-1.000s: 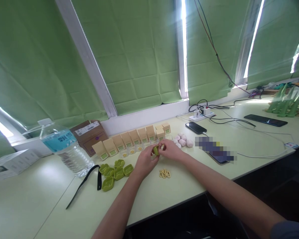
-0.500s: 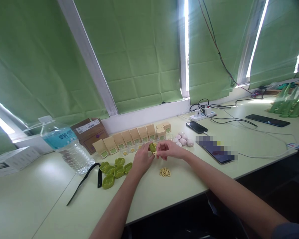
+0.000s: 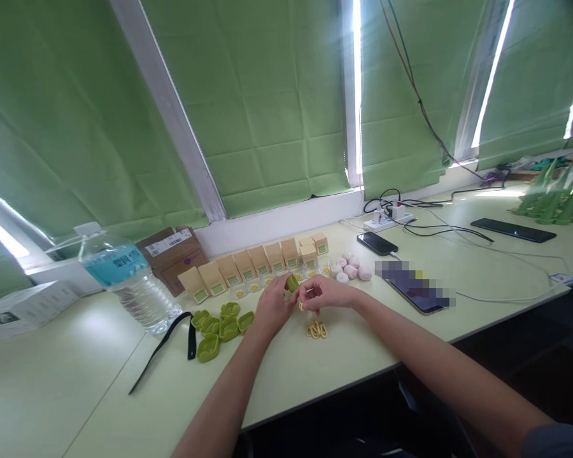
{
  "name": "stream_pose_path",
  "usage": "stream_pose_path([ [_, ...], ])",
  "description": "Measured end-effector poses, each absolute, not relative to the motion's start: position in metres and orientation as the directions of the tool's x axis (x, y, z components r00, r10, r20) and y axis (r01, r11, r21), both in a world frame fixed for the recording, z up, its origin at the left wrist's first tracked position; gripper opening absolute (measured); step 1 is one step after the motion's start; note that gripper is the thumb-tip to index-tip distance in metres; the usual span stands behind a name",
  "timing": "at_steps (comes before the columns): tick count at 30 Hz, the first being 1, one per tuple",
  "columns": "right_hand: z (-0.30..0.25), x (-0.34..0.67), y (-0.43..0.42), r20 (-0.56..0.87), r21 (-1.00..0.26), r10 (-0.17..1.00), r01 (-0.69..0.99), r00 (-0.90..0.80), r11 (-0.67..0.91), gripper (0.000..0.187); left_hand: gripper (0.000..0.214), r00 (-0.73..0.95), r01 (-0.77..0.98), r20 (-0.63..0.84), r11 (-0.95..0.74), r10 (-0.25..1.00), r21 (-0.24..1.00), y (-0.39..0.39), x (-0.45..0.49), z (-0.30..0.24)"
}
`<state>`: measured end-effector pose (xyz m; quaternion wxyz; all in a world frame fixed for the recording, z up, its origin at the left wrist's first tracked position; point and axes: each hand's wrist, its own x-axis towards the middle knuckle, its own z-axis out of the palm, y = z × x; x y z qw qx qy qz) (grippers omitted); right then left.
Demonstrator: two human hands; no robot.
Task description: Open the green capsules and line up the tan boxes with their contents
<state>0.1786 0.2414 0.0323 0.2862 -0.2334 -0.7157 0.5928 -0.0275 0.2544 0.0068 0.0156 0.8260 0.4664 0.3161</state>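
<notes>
My left hand (image 3: 277,304) is closed around a small green cup-shaped piece (image 3: 293,282), held above the table. Close beside it, my right hand (image 3: 325,294) pinches a pale yellow loop (image 3: 301,306) between thumb and fingertips; part of the loop is hidden. Below the hands lies a small pile of similar yellow loops (image 3: 317,330). More green cup-shaped pieces (image 3: 228,328) sit grouped to the left of my left forearm. Beyond my right hand is a cluster of pale pinkish-white round pieces (image 3: 351,268).
A row of small tan boxes (image 3: 242,266) stands at the back, with small clear containers (image 3: 240,294) before it. To the left are a large water bottle (image 3: 136,280), a cardboard box (image 3: 176,254) and a black strap (image 3: 160,351). Phones (image 3: 377,243) and a power strip (image 3: 389,221) lie right.
My right hand has moved slightly down with the yellow loop, away from the green cup-shaped piece. My left hand has hardly moved.
</notes>
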Motion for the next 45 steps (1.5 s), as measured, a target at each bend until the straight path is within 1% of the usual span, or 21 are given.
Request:
stream_pose_path([
  [3, 0.032, 0.178, 0.242, 0.163, -0.978, 0.683, -0.025, -0.712, 0.207, 0.027, 0.048, 0.359, 0.756, 0.511, -0.564, 0.781, 0.332, 0.255, -0.028, 0.007],
  [6, 0.031, 0.178, 0.243, 0.194, -0.966, 0.692, -0.013, -0.695, 0.258, 0.027, 0.049, 0.362, 0.749, 0.507, -0.568, 0.782, 0.341, 0.256, -0.028, 0.007],
  [8, 0.031, 0.179, 0.244, 0.193, -0.957, 0.679, 0.018, -0.708, 0.291, 0.029, 0.049, 0.372, 0.742, 0.503, -0.575, 0.781, 0.345, 0.256, -0.029, 0.006],
  [11, 0.03, 0.181, 0.246, 0.178, -0.943, 0.64, 0.055, -0.748, 0.327, 0.026, 0.047, 0.367, 0.744, 0.502, -0.571, 0.783, 0.346, 0.256, -0.029, 0.005],
  [20, 0.026, 0.181, 0.246, 0.143, -0.957, 0.626, 0.055, -0.767, 0.285, 0.019, 0.047, 0.353, 0.746, 0.497, -0.559, 0.792, 0.362, 0.254, -0.027, 0.008],
  [24, 0.024, 0.181, 0.247, 0.083, -0.956, 0.606, 0.108, -0.791, 0.272, 0.023, 0.046, 0.36, 0.746, 0.491, -0.561, 0.793, 0.359, 0.254, -0.027, 0.008],
  [27, 0.021, 0.182, 0.249, 0.047, -0.941, 0.597, 0.166, -0.801, 0.297, 0.028, 0.046, 0.355, 0.753, 0.486, -0.553, 0.798, 0.358, 0.254, -0.027, 0.008],
  [32, 0.017, 0.182, 0.252, 0.019, -0.899, 0.628, 0.261, -0.778, 0.351, 0.029, 0.046, 0.351, 0.759, 0.484, -0.546, 0.801, 0.354, 0.254, -0.026, 0.008],
  [36, 0.019, 0.181, 0.251, 0.074, -0.874, 0.685, 0.284, -0.724, 0.395, 0.027, 0.046, 0.35, 0.758, 0.483, -0.546, 0.803, 0.357, 0.254, -0.026, 0.008],
  [39, 0.021, 0.179, 0.251, 0.088, -0.92, 0.744, 0.233, -0.662, 0.316, 0.034, 0.047, 0.352, 0.757, 0.476, -0.544, 0.806, 0.361, 0.254, -0.026, 0.008],
  [42, 0.022, 0.176, 0.251, 0.105, -0.974, 0.807, 0.105, -0.582, 0.203, 0.048, 0.044, 0.359, 0.751, 0.48, -0.553, 0.8, 0.361, 0.255, -0.027, 0.008],
  [44, 0.022, 0.176, 0.252, 0.094, -0.987, 0.815, 0.053, -0.571, 0.151, 0.056, 0.043, 0.357, 0.748, 0.484, -0.555, 0.799, 0.365, 0.255, -0.027, 0.007],
  [45, 0.022, 0.175, 0.253, 0.08, -0.989, 0.812, 0.057, -0.578, 0.137, 0.061, 0.043, 0.357, 0.746, 0.485, -0.556, 0.798, 0.367, 0.256, -0.027, 0.007],
])
